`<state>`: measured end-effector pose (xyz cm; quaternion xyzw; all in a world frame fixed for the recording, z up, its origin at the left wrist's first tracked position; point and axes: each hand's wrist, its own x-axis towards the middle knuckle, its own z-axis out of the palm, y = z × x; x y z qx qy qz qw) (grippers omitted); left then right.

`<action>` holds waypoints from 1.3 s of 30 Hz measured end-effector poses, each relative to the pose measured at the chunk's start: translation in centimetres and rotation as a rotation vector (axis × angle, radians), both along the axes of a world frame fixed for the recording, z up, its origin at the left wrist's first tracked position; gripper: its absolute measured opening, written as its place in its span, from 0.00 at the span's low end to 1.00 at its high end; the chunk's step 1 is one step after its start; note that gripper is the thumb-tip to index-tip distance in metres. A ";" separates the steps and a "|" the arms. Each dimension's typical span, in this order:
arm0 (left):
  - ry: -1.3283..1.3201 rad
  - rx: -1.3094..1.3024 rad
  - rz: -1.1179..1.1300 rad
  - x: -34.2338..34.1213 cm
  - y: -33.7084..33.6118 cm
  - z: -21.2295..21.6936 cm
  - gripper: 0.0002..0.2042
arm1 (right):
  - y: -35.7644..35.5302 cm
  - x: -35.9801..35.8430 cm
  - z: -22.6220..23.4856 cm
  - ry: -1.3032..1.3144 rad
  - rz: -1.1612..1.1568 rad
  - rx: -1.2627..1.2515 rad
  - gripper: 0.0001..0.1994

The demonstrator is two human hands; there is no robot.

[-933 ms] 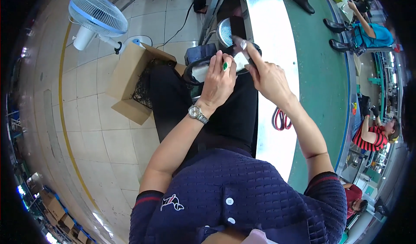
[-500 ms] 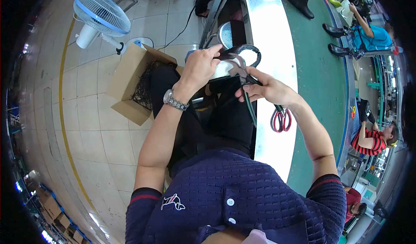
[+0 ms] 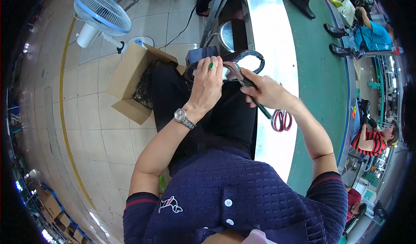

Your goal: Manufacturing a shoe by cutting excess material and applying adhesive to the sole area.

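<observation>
A black shoe (image 3: 258,58) with a pale underside lies across the gap between my thighs and the bench edge. My left hand (image 3: 204,88), back upward, wraps its fingers over the shoe's near-left part. Metal-jawed pincers (image 3: 233,71) with dark green handles are in my right hand (image 3: 269,92). Their jaws are against the shoe's edge, close beside my left fingers. Whether the jaws grip the material is hidden by blur and by my fingers.
Red-and-black-handled scissors (image 3: 281,120) lie on the metal bench (image 3: 277,36). Beyond runs a green conveyor belt (image 3: 318,96) carrying black boots (image 3: 300,1). An open cardboard box (image 3: 125,81) and a fan (image 3: 102,12) stand on the left. Co-workers sit across the belt.
My left hand has turned back upward and closed further over the shoe. The pincers' handles have swung rightward, with my right hand shifting slightly right.
</observation>
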<state>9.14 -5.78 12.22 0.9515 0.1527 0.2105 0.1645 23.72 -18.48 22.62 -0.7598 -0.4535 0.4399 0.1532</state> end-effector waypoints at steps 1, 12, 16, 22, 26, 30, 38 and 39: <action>0.068 0.157 0.005 -0.2 -0.2 0.0 0.31 | 0.4 0.4 0.8 -0.117 0.133 -0.061 0.27; 0.015 0.316 0.058 0.0 -0.8 -1.6 0.23 | 2.0 -1.8 -1.4 -0.638 0.035 0.328 0.30; -0.018 0.374 0.049 0.3 -0.7 -1.9 0.23 | 2.2 -2.3 -2.9 -0.656 -0.063 0.277 0.31; -0.096 0.281 0.039 -0.1 -0.5 -2.2 0.25 | 2.8 -3.3 -2.6 -0.621 -0.086 0.391 0.32; -0.162 -0.131 0.035 -0.2 -0.2 -0.2 0.31 | 2.6 -2.4 -3.8 -0.647 0.071 0.206 0.33; 0.117 0.079 0.172 -2.2 0.9 1.3 0.34 | 3.1 -3.6 -2.5 -0.586 -0.053 0.359 0.31; 0.015 0.033 0.131 -2.8 1.1 0.4 0.32 | 3.9 -4.1 -3.2 -0.561 -0.026 0.397 0.32; -0.026 -0.017 0.126 -2.9 1.1 0.4 0.32 | 3.9 -4.6 -3.4 -0.547 -0.061 0.417 0.32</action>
